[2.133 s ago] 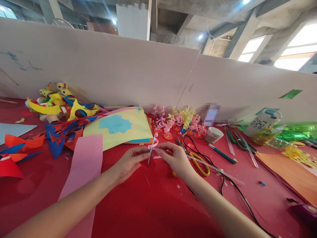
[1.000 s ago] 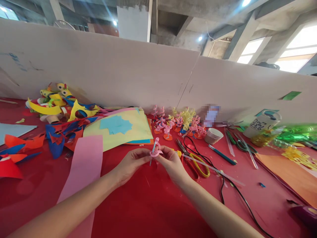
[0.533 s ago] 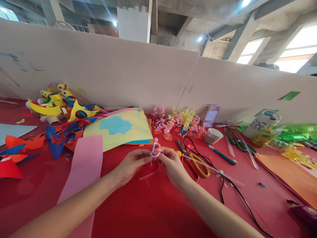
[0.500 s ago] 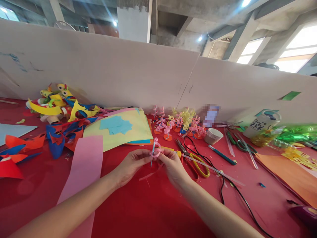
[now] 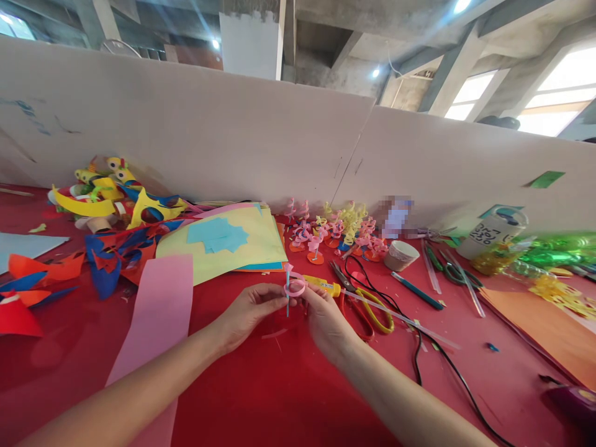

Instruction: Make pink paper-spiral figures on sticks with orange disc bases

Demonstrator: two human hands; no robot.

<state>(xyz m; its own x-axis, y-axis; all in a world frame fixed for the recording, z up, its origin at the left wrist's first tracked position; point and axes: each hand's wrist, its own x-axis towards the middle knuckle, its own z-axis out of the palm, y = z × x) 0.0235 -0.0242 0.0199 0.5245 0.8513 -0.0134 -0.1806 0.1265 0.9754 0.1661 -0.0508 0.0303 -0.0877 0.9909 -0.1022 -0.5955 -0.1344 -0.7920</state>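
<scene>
While half a second ago the pink paper strip (image 5: pixel 295 286) coiled loosely, it now rings the thin blue stick (image 5: pixel 287 304) as a smooth flat loop above the red worktop (image 5: pixel 279 391). The left hand (image 5: pixel 249 308) grip pinches the stick, and the right hand (image 5: pixel 327 318) grip pinches the loop.

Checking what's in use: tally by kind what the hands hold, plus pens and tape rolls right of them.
pink paper curl: 1
thin blue stick: 1
teal pen: 1
tape roll: 1
Total: 4

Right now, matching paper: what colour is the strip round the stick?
The strip is pink; head view.
</scene>
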